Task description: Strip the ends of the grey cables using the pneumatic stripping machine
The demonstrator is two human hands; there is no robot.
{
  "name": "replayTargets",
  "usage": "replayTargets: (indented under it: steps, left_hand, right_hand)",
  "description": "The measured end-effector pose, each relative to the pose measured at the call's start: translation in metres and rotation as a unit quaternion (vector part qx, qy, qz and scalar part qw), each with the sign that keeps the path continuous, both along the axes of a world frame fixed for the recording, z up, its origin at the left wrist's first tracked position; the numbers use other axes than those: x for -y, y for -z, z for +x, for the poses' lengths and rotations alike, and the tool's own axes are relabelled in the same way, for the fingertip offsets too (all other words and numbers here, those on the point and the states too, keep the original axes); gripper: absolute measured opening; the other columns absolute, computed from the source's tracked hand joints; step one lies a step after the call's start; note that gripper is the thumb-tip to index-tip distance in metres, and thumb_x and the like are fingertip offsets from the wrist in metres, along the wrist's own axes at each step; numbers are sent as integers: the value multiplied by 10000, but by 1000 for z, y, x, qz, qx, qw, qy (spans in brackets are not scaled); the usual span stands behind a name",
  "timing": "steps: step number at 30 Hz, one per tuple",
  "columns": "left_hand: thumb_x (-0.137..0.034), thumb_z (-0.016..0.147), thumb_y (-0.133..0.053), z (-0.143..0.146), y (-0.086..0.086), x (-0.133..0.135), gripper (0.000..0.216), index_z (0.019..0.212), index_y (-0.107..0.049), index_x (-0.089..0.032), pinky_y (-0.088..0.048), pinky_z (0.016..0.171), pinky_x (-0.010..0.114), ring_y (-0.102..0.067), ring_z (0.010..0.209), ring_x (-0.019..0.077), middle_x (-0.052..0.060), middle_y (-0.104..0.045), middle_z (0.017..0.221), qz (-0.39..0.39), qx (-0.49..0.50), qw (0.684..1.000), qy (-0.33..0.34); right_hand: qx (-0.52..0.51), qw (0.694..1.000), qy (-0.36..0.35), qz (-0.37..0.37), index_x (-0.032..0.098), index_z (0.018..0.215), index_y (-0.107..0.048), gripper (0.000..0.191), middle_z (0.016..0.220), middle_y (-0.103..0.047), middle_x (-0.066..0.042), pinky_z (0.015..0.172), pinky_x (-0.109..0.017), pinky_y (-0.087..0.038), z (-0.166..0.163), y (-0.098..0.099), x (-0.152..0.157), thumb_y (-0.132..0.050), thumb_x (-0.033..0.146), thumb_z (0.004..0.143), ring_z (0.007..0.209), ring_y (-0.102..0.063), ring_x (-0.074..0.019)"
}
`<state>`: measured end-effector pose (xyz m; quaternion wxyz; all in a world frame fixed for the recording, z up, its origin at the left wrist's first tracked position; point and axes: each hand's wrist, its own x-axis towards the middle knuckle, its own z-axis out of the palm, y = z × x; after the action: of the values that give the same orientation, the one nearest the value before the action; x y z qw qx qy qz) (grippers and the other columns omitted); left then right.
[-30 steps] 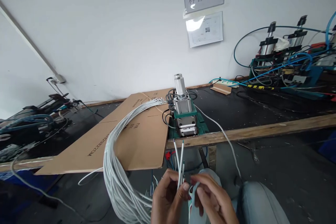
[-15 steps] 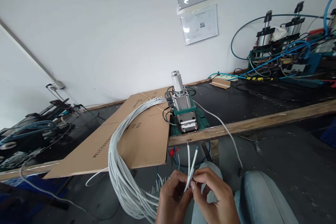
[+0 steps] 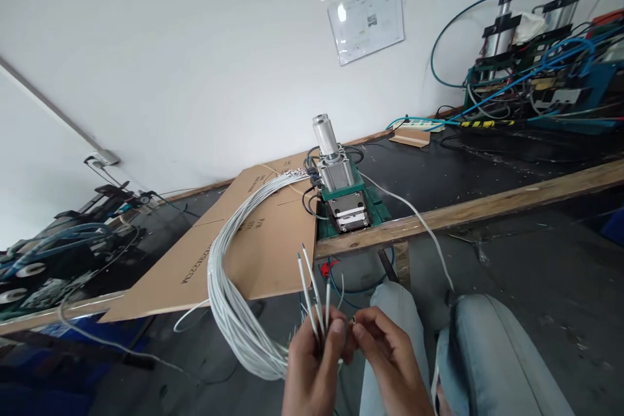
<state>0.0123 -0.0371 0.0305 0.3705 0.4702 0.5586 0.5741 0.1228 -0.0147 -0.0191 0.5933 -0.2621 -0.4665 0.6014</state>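
Note:
Several white cable ends [image 3: 316, 289] with blue or dark tips fan upward from my left hand [image 3: 314, 364], which is closed around them. My right hand [image 3: 390, 357] is held close beside it, thumb and forefinger pinched together. A tiny dark and yellowish tip shows at that pinch, too small to name. The white cables belong to a large looped bundle [image 3: 244, 331] that hangs to the left of my hands. Its far end lies on a cardboard sheet [image 3: 273, 266] beside a small pneumatic press [image 3: 341, 182].
A wooden edge [image 3: 468, 205] runs along the black bench [image 3: 419, 182]. Machines with hoses [image 3: 521, 58] stand at the back right, and more equipment [image 3: 73, 240] at the left. A grey cable [image 3: 419, 214] drops from the press over the edge. My knees [image 3: 492, 344] are below.
My left hand now holds more cable ends, spread apart and leaning left. The right hand has moved slightly away from them to the right. The camera view has shifted a little.

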Motion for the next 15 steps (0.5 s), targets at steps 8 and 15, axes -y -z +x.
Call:
replayTargets:
  steps: [8,15]
  left_hand:
    - [-516,912,-705,-14,-11,-1,366,820,-663,-165,-437,551,226,-534,539,124,-26,-568,592,-53,-4,990,130]
    - [-424,932,-717,-21,-22,-5,288,832,-661,-159,-489,539,216,-618,506,115,-32,-605,602,-27,22,976,215]
  right_hand:
    - [-9,999,-42,-25,198,873,-710,295,704,-701,-12,618,-224,-534,-1,0,8,-641,458,995,654,-684,-155]
    - [74,995,-52,30,202,793,-699,361,632,-647,2,579,-232,-508,8,-5,10,-557,433,1031,596,-640,-152]
